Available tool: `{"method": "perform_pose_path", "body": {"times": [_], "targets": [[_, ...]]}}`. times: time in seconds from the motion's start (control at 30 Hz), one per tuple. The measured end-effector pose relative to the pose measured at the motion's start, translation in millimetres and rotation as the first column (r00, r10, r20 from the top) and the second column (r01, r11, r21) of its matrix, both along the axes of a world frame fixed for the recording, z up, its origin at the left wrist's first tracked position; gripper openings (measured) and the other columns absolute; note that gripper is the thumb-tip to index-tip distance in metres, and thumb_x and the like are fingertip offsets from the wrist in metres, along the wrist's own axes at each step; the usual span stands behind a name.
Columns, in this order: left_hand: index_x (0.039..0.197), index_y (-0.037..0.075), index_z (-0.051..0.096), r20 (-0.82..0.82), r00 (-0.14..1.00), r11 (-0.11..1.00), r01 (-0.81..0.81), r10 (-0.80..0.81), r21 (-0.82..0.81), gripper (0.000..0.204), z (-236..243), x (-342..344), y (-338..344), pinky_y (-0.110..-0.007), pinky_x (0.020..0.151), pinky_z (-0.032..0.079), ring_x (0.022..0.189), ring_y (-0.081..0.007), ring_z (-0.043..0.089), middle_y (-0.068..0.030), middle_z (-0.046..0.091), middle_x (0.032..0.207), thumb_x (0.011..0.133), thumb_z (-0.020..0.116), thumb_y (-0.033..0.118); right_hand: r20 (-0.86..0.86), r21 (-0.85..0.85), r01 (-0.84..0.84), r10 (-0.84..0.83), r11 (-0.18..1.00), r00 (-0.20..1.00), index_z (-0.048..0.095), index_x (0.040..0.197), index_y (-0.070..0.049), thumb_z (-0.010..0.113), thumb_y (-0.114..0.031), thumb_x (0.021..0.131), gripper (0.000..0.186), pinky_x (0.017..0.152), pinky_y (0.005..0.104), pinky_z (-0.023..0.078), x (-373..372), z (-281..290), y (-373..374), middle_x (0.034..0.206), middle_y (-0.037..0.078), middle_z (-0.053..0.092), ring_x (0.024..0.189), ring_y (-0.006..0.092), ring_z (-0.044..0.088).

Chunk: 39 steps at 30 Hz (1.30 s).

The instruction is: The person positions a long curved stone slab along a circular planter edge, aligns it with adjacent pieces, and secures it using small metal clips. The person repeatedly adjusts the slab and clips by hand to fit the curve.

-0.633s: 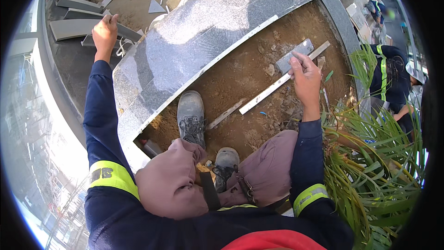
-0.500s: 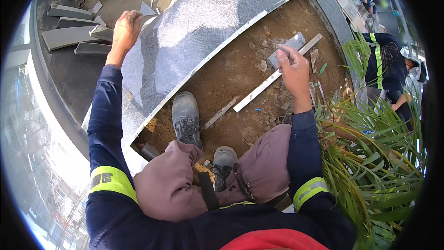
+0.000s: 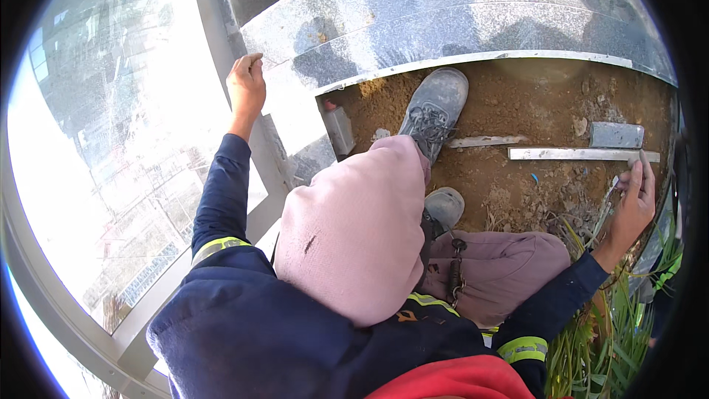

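Note:
My left hand (image 3: 247,90) hangs in the air near the window frame and the end of the stone border, its fingers loosely bent and holding nothing. On the right, my right hand (image 3: 634,198) is above the soil with thumb and fingers apart, also empty. Its fingertips overlap the right end of a long pale bar (image 3: 569,154) lying on the dirt; touching or apart, I cannot tell. Just beyond that bar lies a grey stone block (image 3: 616,135). A thinner, dirt-covered strip (image 3: 484,141) lies between the bar and my boot.
My boots (image 3: 437,103) stand in the soil bed (image 3: 532,96), bounded on the far side by a curved grey stone border (image 3: 413,18). A small grey box-like piece (image 3: 339,130) sits in its left corner. Glass panes (image 3: 111,140) fill the left; palm fronds (image 3: 591,351) crowd the lower right.
My view and body have turned left, bringing the glass closer. The loose slabs at upper left and most of the co-worker have left view. Both hands remain empty.

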<state>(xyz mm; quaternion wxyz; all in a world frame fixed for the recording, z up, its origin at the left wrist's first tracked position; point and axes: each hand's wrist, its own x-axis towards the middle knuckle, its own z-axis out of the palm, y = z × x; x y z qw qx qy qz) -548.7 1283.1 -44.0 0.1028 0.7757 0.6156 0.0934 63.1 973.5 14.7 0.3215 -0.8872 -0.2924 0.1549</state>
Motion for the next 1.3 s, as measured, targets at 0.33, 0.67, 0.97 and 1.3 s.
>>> {"method": "perform_pose_path", "body": {"times": [0.33, 0.67, 0.97, 1.3], "targets": [[0.115, 0.001, 0.068, -0.159, 0.975, 0.983, -0.167, 0.153, -0.078, 0.024, -47.9, -110.0, -101.9, -0.045, 0.086, 0.054, 0.099, -0.0363, 0.067, -0.0190, 0.066, 0.113, 0.092, 0.069, 0.008, 0.008, -0.075, -0.059, 0.060, 0.995, 0.998, 0.067, 0.135, -0.002, 0.061, -0.028, 0.106, 0.040, 0.074, 0.0248, 0.046, 1.9, -13.4, 5.9, 0.086, 0.000, 0.062, 0.081, 0.0077, 0.055], [0.105, 0.011, 0.069, -0.158, 0.976, 0.988, 0.148, -0.151, -0.034, 0.021, -49.3, -52.6, -98.8, -0.043, 0.083, 0.050, 0.092, -0.0284, 0.066, -0.0072, 0.066, 0.104, 0.088, 0.078, 0.020, -0.080, -0.096, -0.056, 0.048, 0.994, 0.996, 0.066, 0.135, -0.002, 0.063, -0.027, 0.105, 0.040, 0.073, 0.0236, 0.045, -0.8, -12.0, 3.4, 0.095, 0.003, 0.068, 0.081, 0.0082, 0.057], [0.106, 0.010, 0.066, -0.003, 0.886, 0.883, 0.463, -0.464, 0.071, 0.028, -66.2, 72.1, -89.4, -0.039, 0.077, 0.047, 0.090, -0.0245, 0.065, -0.0047, 0.067, 0.101, 0.083, 0.082, 0.015, -0.102, -0.078, -0.098, 0.090, 0.992, 0.991, 0.067, 0.135, -0.003, 0.066, -0.027, 0.103, 0.040, 0.071, 0.0242, 0.045, 6.2, -17.9, -4.0, 0.093, 0.002, 0.064, 0.080, 0.0078, 0.056], [0.095, 0.002, 0.057, 0.288, 0.894, 0.920, 0.381, -0.343, -0.089, 0.007, -52.8, 89.1, -72.7, -0.044, 0.078, 0.048, 0.086, -0.0347, 0.058, -0.0144, 0.057, 0.091, 0.096, 0.063, 0.002, -0.117, -0.098, -0.095, 0.083, 0.991, 0.990, 0.067, 0.135, -0.002, 0.067, -0.026, 0.103, 0.041, 0.071, 0.0244, 0.045, 1.3, -19.1, 1.0, 0.089, 0.001, 0.063, 0.078, 0.0075, 0.055]]}}
